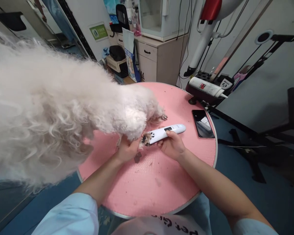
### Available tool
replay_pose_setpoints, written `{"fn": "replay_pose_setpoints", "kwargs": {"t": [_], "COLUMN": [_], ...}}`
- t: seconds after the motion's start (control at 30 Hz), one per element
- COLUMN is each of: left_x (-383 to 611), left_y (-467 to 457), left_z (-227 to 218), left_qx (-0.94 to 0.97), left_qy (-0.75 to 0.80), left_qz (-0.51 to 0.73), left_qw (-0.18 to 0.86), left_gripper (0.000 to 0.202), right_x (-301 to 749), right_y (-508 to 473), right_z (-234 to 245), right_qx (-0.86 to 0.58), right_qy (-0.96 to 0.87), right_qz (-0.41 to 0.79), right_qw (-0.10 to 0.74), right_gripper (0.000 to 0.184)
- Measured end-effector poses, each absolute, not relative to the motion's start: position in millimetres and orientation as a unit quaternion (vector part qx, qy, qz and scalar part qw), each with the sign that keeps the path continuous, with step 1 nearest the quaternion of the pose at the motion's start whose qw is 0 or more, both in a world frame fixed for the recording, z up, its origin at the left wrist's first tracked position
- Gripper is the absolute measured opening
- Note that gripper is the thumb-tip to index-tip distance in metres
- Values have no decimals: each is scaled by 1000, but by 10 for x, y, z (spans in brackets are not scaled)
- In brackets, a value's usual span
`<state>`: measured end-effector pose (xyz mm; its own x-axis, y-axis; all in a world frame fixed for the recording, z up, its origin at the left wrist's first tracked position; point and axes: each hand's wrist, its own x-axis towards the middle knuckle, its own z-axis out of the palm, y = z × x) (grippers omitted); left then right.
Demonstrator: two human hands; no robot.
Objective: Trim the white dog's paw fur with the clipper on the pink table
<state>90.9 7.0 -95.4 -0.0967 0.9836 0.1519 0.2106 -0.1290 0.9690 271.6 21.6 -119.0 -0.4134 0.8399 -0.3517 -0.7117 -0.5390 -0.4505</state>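
A fluffy white dog (51, 107) stands on a round pink grooming table (152, 182), its rear toward me. My left hand (127, 150) is closed around one of the dog's paws (145, 138), lifting it with the pad turned up. My right hand (171, 145) grips a white electric trimmer (165, 133), whose head touches the underside of that paw. The dog's other paw (163, 117) rests on the table behind. A dark clump of cut fur (137, 157) lies on the table just below my left hand.
A black phone (203, 123) lies on the table's right side. A white tube (207, 87) rests on a dark tray beyond the rim. A dryer on a stand (205, 36) rises behind. A beige cabinet (159, 55) and black metal frames (247, 143) surround the table.
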Motion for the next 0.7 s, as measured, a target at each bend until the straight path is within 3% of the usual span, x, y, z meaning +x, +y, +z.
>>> {"fn": "replay_pose_setpoints", "kwargs": {"t": [0.3,0.4,0.57,0.7], "left_x": [868,867,892,908], "left_y": [123,129,110,70], "left_z": [-1050,-997,-919,-922], "left_qx": [579,590,600,577], "left_qy": [514,501,479,513], "left_qz": [507,498,495,478], "left_qw": [379,391,406,418], "left_gripper": [18,16,12,16], "right_x": [2977,3056,2997,2904], "right_y": [339,344,254,164], "right_z": [-1126,-1020,-949,-946], "right_qx": [-231,-247,-283,-299], "right_qy": [-259,-336,-372,-372], "right_qz": [836,781,677,623], "right_qw": [426,464,569,620], "right_gripper": [32,32,57,44]}}
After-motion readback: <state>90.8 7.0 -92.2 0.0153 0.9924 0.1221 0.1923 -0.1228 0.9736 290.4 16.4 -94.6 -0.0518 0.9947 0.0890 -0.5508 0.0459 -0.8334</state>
